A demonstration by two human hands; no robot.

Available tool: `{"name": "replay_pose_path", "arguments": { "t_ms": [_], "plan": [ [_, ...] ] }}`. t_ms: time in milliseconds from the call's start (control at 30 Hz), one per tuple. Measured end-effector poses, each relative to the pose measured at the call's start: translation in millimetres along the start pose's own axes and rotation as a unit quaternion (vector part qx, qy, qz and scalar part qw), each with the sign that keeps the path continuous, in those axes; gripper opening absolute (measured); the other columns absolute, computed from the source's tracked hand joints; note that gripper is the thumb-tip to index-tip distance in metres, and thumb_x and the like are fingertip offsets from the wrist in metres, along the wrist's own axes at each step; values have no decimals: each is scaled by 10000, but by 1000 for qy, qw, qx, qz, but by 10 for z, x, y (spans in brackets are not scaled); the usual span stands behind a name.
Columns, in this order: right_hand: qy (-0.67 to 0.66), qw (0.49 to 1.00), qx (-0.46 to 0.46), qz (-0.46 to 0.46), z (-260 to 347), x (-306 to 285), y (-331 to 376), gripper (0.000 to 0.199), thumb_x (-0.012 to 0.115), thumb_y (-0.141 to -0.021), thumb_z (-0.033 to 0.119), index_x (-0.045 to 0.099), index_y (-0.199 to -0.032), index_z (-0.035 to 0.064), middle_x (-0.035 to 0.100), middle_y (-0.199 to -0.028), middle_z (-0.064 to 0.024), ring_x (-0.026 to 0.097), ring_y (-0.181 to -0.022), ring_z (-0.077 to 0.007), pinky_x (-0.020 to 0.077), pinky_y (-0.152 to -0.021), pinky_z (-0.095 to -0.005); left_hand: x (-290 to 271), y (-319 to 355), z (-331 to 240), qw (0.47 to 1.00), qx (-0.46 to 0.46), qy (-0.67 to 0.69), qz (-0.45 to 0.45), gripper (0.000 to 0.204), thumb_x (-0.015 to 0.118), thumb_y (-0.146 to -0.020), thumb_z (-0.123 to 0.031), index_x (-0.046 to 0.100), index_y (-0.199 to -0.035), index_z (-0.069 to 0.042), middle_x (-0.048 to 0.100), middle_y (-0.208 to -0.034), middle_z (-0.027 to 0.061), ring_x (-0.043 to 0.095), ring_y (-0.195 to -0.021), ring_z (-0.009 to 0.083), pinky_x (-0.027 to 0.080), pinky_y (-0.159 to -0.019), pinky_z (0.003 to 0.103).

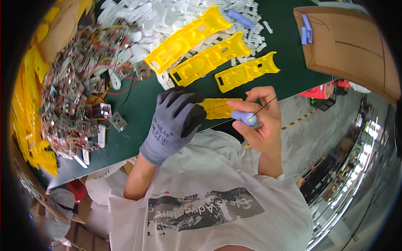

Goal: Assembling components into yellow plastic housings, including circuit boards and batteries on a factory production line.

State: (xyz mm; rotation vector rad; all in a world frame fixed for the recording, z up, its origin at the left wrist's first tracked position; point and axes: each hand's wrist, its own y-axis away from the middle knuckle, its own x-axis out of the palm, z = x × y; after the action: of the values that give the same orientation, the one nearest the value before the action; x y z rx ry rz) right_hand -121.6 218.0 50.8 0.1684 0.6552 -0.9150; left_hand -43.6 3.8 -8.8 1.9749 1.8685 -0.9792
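Note:
My left hand, in a grey glove with black fingers, is closed over the left end of a yellow plastic shell at the table's near edge; its fingertips are partly hidden. My bare right hand grips a blue cylindrical battery at the shell's right end. A thin red wire spans the shell between both hands, and a dark wire sticks out from the battery's end. Three more yellow shells lie hollow side up just beyond.
Small circuit boards with wires are heaped at the left, beside yellow parts. White plastic pieces pile up at the back, with a blue battery among them. A cardboard box with blue batteries stands at the right.

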Motion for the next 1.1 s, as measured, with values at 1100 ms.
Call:
{"name": "replay_pose_path", "arguments": {
  "t_ms": [1100],
  "plan": [
    [21, 991, -131, 21, -368, 261, -12, 244, 795, -663, 21, 726, -875, 118, 702, -876, 15, 592, -837, -206, 466, -723, -302, 12, -10, -29, 997, 27, -73, -11, 316, 780, -701, -223, 630, -957, -113, 624, -1095, 56, 583, -981, 272, 447, -898, 423]
  ]
}}
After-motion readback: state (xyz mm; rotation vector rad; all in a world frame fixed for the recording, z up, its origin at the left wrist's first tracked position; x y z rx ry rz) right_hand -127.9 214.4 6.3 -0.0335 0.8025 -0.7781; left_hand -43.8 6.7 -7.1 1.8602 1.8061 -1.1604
